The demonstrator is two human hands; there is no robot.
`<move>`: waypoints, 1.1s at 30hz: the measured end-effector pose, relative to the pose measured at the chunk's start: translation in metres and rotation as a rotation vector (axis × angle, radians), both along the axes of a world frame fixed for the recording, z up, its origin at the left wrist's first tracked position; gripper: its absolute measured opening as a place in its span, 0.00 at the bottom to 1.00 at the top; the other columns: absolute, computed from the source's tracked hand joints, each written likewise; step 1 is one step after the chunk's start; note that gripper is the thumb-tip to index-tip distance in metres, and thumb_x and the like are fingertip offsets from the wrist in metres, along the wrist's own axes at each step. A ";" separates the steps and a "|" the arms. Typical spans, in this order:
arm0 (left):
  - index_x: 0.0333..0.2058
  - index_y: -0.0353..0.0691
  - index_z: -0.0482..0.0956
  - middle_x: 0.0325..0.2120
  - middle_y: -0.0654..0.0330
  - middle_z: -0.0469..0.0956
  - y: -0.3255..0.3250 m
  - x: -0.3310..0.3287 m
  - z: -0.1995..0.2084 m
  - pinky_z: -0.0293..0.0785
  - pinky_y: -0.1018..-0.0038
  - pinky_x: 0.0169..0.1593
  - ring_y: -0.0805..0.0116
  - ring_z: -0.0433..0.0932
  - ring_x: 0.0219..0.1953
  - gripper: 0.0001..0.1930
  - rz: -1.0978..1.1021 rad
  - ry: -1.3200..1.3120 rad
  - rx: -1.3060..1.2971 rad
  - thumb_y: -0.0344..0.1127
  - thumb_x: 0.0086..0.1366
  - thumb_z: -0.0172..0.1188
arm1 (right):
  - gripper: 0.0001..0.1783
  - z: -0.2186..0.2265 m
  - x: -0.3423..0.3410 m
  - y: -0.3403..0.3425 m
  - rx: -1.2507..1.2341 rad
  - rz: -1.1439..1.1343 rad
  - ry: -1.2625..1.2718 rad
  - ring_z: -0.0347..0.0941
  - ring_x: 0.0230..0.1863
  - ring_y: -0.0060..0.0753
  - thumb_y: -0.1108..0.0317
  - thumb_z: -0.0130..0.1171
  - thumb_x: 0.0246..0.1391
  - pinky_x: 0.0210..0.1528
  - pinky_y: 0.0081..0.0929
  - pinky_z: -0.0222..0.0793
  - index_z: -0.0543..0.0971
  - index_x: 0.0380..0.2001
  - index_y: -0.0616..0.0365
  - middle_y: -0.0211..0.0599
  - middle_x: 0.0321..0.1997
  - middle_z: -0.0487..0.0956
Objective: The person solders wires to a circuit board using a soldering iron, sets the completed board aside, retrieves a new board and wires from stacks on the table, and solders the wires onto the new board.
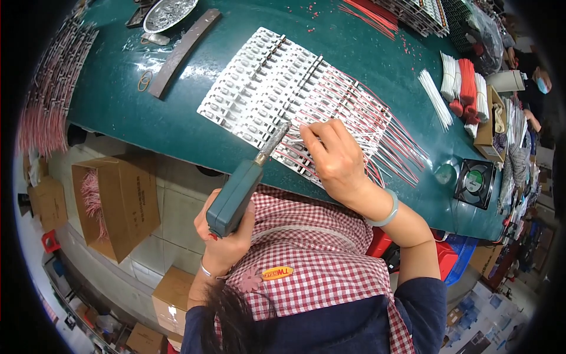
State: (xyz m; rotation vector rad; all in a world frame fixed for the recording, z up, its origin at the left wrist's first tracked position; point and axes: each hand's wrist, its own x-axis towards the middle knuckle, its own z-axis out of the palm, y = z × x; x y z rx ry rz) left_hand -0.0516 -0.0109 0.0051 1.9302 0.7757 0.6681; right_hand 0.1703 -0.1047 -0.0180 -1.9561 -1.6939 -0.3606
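My left hand is wrapped round a green soldering gun. The gun's metal tip reaches up to the front part of a white panel of small boards, close to my right fingertips. Over that panel my right hand is closed in a pinch at the end of a thin wire, which is mostly hidden by the fingers. Rows of red and white wires lie across the panel's right side, their loose ends trailing onto the green table. Dark strips run between the rows of boards.
A metal bar and a silvery dish lie at the far left. Bundled white wires and red wires are at the right, near a black fan. Below the table's left edge stands a cardboard box.
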 end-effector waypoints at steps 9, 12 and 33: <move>0.31 0.30 0.79 0.28 0.55 0.78 0.000 0.001 0.002 0.74 0.75 0.30 0.64 0.79 0.26 0.08 0.004 0.014 -0.019 0.19 0.50 0.66 | 0.19 0.000 -0.001 0.000 -0.016 0.000 0.004 0.70 0.34 0.36 0.76 0.58 0.38 0.33 0.28 0.71 0.79 0.38 0.70 0.40 0.34 0.74; 0.31 0.30 0.80 0.27 0.55 0.79 -0.001 -0.002 0.000 0.76 0.75 0.31 0.64 0.80 0.25 0.08 0.005 0.005 0.049 0.21 0.50 0.66 | 0.19 0.000 -0.001 0.000 -0.020 0.001 0.002 0.70 0.34 0.36 0.76 0.58 0.38 0.32 0.28 0.71 0.79 0.38 0.70 0.40 0.34 0.74; 0.30 0.29 0.80 0.28 0.53 0.80 -0.003 -0.010 0.000 0.76 0.73 0.31 0.62 0.81 0.26 0.08 0.032 -0.013 0.023 0.20 0.49 0.66 | 0.21 0.002 -0.012 -0.001 0.016 0.018 0.058 0.73 0.32 0.38 0.79 0.59 0.36 0.29 0.29 0.71 0.79 0.40 0.68 0.39 0.34 0.78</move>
